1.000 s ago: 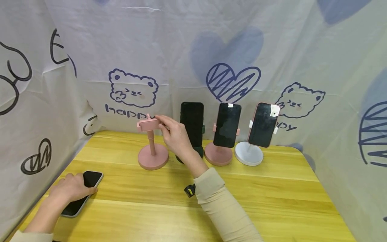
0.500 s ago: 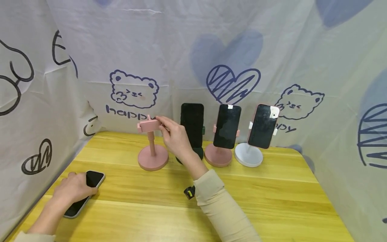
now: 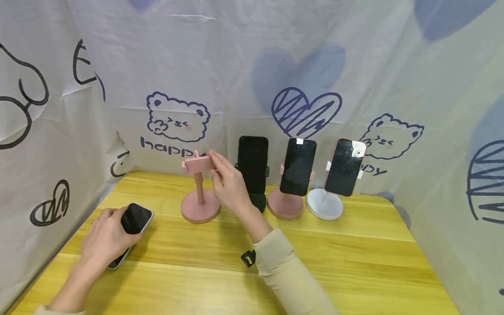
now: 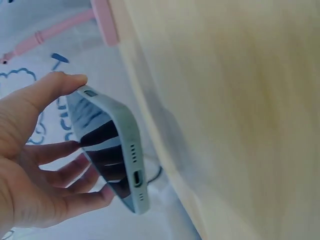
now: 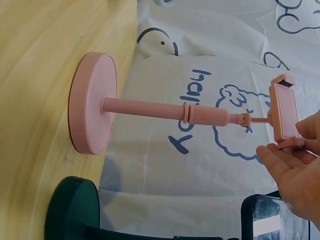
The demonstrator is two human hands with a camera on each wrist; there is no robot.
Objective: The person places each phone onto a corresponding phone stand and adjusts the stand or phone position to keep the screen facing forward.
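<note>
My left hand [image 3: 106,236] grips a smartphone [image 3: 136,218] with a pale case by its two long edges, dark screen up. In the left wrist view the phone [image 4: 131,145] is tilted and lifted off the table, its charging port end facing the camera. My right hand [image 3: 231,186] pinches the right end of the clamp on a pink phone stand [image 3: 199,205]. Nothing sits in that clamp [image 5: 286,111], seen in the right wrist view, and the stand's round base rests on the table.
Right of the pink stand are a dark green stand [image 3: 258,202], another pink stand [image 3: 285,205] and a white stand [image 3: 325,205], each bearing a phone. A small black object [image 3: 248,258] lies by my right sleeve. Printed cloth [image 3: 236,65] hangs behind the table [image 3: 189,280].
My left hand has raised the phone from the table and moved it right and forward. My right hand stays at the pink stand's clamp.
</note>
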